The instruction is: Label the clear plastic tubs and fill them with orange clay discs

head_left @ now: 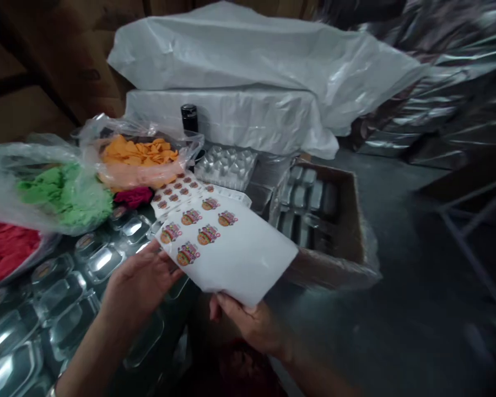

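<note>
A white sticker sheet (248, 251) with several round, colourful printed stickers at its left end is held out in front of me. My right hand (246, 322) pinches its near edge, thumb on top. My left hand (143, 278) is at the left edge, fingertips partly hidden under the paper and gripping it beside the stickers. Behind it lies another sheet (179, 190) with rows of smaller-looking stickers. Clear plastic containers (66, 295) cover the dark table at left, a few with round stickers on them.
Plastic bags hold orange (140, 151), green (66, 193) and red material (6, 248) at left. A black cylinder (189, 118) stands behind a clear moulded tray (227, 165). Right of the table is an open cardboard box (334, 267) with plastic packs. White sheeting (248, 55) hangs behind.
</note>
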A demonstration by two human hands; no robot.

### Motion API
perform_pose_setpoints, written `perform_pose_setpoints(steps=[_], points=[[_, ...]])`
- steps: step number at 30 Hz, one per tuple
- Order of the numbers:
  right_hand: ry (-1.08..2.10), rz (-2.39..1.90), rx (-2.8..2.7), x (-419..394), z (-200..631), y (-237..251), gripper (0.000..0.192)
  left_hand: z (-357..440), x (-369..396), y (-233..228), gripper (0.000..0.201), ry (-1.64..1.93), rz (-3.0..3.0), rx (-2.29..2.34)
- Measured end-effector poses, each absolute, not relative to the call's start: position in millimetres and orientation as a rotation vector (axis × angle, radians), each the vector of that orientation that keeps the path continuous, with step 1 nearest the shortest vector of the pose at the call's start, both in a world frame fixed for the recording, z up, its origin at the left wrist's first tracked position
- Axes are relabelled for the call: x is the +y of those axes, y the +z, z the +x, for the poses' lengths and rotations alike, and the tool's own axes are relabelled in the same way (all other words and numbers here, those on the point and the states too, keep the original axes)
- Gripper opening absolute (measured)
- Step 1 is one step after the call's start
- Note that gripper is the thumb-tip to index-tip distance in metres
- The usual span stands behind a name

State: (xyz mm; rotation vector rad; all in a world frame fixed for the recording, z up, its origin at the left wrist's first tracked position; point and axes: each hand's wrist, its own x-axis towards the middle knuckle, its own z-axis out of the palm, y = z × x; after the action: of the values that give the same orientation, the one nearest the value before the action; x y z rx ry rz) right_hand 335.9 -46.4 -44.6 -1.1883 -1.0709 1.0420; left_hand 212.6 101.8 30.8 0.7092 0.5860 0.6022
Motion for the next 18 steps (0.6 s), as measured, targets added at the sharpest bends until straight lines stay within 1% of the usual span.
perform_pose_setpoints(steps=[1,3,4,5,6,7,10,12,14,16,17,18], points=[[1.07,-1.194,-1.066,-51,339,-49,0.04,217,105,28,0.04,0.636,0.724,0.617],[1.171,-1.147,-1.072,-62,351,-58,0.032,225,107,21,0.038,0.708,0.788,0.728],[1.229,-1.083,-1.033,-69,361,-62,0.041,229,106,18,0.038,0.726,0.823,0.777],[1.263,-1.003,-0.939,-77,371,-64,0.057,232,104,14,0.038,0.727,0.854,0.812],[1.261,-0.925,-0.806,-83,383,-66,0.071,234,102,11,0.038,0.713,0.877,0.829],[1.218,-0.864,-0.657,-89,396,-65,0.079,236,100,9,0.038,0.697,0.89,0.837],[1.059,-0.823,-0.433,-94,433,-60,0.075,239,95,5,0.04,0.648,0.905,0.874],[0.989,-0.817,-0.384,-90,454,-60,0.069,241,95,6,0.04,0.647,0.912,0.876],[0.849,-0.777,-0.211,-87,464,-68,0.058,244,96,10,0.04,0.709,0.91,0.846],[0.747,-0.74,0.008,-86,455,-82,0.051,247,96,15,0.041,0.812,0.867,0.84],[0.759,-0.736,0.055,-86,442,-90,0.049,249,95,17,0.04,0.846,0.839,0.846],[0.86,-0.72,0.034,-87,426,-97,0.052,252,94,18,0.039,0.866,0.811,0.856]])
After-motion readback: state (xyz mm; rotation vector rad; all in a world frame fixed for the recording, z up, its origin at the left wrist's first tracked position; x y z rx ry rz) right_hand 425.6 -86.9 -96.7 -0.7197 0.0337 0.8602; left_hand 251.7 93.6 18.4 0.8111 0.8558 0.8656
